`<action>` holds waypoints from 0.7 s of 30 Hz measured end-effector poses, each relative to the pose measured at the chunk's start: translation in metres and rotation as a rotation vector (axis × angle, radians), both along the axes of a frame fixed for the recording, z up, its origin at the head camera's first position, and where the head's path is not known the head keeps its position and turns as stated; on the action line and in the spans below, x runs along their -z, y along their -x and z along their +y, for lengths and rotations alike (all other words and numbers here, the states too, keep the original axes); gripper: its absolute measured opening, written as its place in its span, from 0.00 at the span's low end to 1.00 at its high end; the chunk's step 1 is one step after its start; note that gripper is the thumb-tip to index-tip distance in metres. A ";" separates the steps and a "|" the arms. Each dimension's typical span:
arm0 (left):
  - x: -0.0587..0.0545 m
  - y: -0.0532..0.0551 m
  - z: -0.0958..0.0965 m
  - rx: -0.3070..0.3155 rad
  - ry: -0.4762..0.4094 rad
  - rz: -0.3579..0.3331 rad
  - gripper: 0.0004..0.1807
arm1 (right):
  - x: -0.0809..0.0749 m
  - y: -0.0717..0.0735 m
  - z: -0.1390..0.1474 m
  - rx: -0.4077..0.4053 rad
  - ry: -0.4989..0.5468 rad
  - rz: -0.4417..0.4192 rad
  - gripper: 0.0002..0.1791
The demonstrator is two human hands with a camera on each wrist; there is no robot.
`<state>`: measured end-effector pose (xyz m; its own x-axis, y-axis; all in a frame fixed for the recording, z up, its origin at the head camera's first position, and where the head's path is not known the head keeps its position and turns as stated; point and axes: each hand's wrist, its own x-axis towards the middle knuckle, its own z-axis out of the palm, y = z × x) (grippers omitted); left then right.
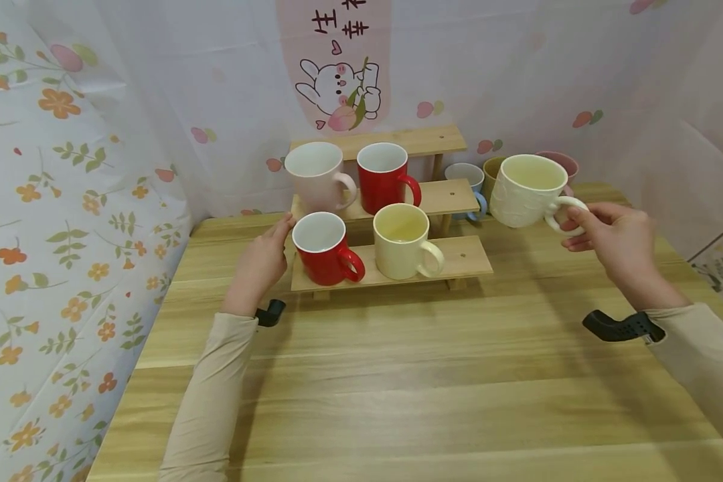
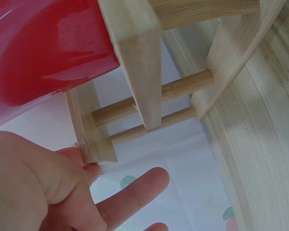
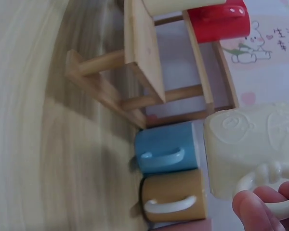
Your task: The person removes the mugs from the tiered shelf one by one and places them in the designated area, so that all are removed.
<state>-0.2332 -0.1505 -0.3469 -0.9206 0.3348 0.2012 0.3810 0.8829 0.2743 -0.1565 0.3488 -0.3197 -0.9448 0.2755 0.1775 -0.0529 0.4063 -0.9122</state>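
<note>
My right hand (image 1: 623, 237) grips the handle of a cream mug (image 1: 529, 191) with raised patterns, holding it up at the right of a three-tier wooden rack (image 1: 476, 258). At the rack's left side, my left hand (image 1: 262, 264) pinches the end of the middle board (image 2: 100, 149), one finger stretched out. A pale pink mug (image 1: 316, 177) and a red mug (image 1: 382, 177) stand on the middle tier. The bottom tier bears another red mug (image 1: 319, 251) and a pale yellow mug (image 1: 400, 244). No mug shows on the top board (image 1: 391, 142).
Behind the held mug, a blue mug (image 3: 166, 147), a tan mug (image 3: 176, 192) and a pink mug (image 1: 560, 162) stand on the wooden table (image 1: 397, 388) beside the rack. A printed white cloth (image 1: 229, 80) hangs close behind the rack; flowered cloth lines the left.
</note>
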 end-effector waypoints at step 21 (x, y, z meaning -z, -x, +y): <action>0.001 0.001 0.000 -0.013 0.031 0.024 0.30 | 0.049 0.004 -0.001 -0.064 0.000 -0.042 0.05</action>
<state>-0.2342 -0.1507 -0.3479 -0.9198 0.3292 0.2135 0.3758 0.8957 0.2376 -0.1605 0.3480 -0.3686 -0.9670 0.2144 0.1374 -0.0404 0.4033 -0.9142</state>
